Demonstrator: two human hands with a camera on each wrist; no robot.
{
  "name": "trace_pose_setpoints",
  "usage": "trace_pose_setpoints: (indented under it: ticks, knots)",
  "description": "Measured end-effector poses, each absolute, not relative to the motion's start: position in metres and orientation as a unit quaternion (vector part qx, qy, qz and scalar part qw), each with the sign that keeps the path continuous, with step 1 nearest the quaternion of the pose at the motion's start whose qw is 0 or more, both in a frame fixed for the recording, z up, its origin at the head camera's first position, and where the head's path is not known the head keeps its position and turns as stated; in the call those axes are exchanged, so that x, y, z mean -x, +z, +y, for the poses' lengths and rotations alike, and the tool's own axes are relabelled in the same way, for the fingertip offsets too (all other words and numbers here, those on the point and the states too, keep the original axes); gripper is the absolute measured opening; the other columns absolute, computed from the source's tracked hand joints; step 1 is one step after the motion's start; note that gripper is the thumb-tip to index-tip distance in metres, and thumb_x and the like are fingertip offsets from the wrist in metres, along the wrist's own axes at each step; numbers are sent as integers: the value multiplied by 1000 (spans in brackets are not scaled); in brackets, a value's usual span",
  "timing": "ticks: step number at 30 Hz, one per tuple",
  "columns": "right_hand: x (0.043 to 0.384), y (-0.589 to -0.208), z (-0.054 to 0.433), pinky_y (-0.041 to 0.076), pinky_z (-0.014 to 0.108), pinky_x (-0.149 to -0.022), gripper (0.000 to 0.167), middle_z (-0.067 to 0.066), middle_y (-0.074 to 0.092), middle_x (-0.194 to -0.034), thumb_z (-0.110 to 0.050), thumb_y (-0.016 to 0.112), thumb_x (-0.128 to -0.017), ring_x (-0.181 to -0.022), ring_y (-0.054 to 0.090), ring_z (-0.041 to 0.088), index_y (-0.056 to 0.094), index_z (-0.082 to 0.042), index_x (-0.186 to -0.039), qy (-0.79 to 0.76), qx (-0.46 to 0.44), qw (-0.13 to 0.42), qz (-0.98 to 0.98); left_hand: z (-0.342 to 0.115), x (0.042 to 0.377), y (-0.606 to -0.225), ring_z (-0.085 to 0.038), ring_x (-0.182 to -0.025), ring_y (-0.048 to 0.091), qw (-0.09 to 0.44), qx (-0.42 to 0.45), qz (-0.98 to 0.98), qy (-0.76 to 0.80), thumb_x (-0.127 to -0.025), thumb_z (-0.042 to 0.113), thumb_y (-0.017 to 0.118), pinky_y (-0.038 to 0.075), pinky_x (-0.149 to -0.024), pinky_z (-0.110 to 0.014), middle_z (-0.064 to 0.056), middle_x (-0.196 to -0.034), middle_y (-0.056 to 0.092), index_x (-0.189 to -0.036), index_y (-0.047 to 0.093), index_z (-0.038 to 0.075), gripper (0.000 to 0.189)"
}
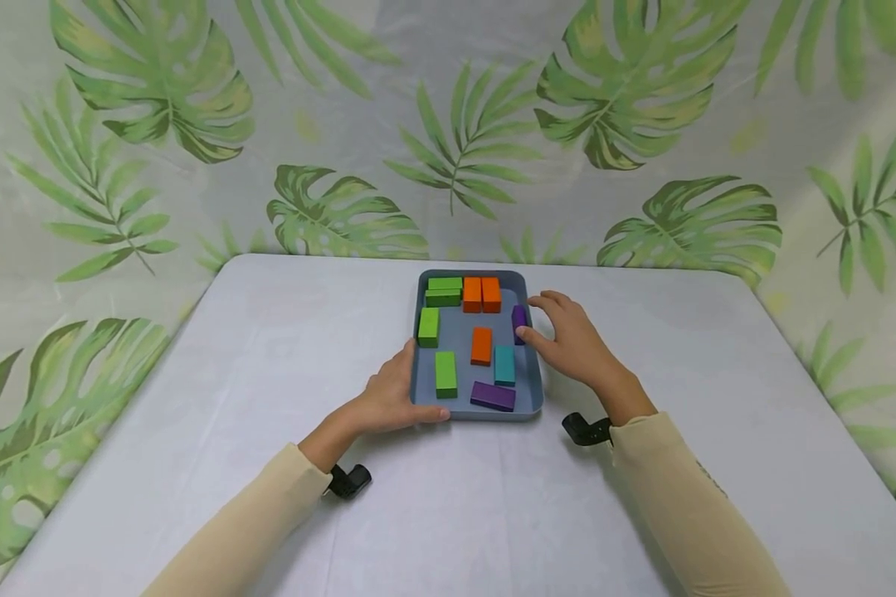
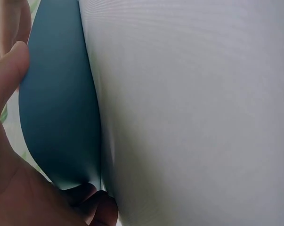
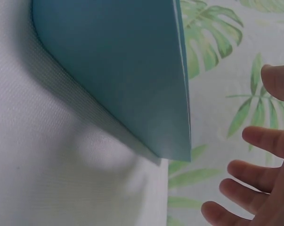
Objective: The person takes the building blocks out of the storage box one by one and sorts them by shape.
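A grey-blue tray (image 1: 457, 330) lies on the table, holding several coloured wooden-looking blocks. My left hand (image 1: 384, 400) grips its near left corner, thumb along the near rim; in the left wrist view, fingers curl against the tray's wall (image 2: 61, 94). Above the right rim, my right hand (image 1: 573, 344) has its thumb by a purple block (image 1: 518, 325) at the right wall. In the right wrist view, its fingers (image 3: 247, 174) are spread, apart from the tray. A second purple block (image 1: 493, 396) lies along the near side, beside a teal block (image 1: 504, 366).
Two orange blocks (image 1: 481, 295) and a green pair (image 1: 444, 292) sit at the tray's far end. Another orange block (image 1: 481, 346) lies near the middle, with green blocks (image 1: 429, 327) down the left. White cloth covers the table (image 1: 306, 348); a leaf-patterned curtain (image 1: 478, 166) hangs behind.
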State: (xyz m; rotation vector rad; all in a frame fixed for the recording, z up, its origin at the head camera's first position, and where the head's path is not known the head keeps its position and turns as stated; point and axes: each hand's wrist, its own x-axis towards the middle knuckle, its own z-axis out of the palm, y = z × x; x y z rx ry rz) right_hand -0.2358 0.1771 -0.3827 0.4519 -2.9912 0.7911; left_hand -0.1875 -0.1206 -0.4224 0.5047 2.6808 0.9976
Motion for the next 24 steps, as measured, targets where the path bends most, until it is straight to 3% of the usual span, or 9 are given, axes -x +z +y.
trace_pose_setpoints:
  ticks: [7,15,24]
  knots:
    - [236,-383,177,26,63,-117,61,24,29,-159,-40,57,-99,-145,30,45,42,-4,-147,251,-148,6,-957,-120,187,-422,-38,-141,37,117,-171,916,343,-77,49,79,32,-105,-68,-17,-160,31,-159,2,7,120]
    - [239,-380,178,27,62,-116,61,24,31,-158,-37,59,-98,-144,32,45,43,-5,-147,246,-155,-4,-957,-120,186,-422,-41,-151,20,153,-158,920,323,-80,52,74,22,-112,-68,-20,-167,11,-158,-10,2,125]
    - [250,-371,180,27,59,-117,59,23,43,-152,-29,63,-96,-142,37,42,45,-1,-145,247,-201,-30,-947,-121,185,-419,-42,-151,21,147,-162,918,330,-80,52,75,21,-113,-69,-20,-166,13,-159,-7,3,124]
